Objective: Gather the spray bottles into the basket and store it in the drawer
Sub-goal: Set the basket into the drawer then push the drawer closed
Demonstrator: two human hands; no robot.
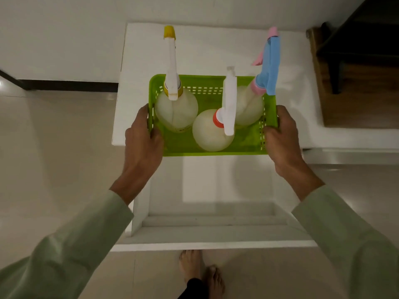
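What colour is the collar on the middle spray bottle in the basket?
Red-orange, on the middle spray bottle inside the green basket; seen in the head view.

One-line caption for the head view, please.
Both hands, left hand and right hand, hold green basket of three spray bottles above open drawer.

The basket (212, 147) is bright green with rows of little holes. One bottle (176, 111) has a yellow tip, one (212, 131) a red collar, one (248, 106) a blue and pink top. The drawer (207, 234) is white.
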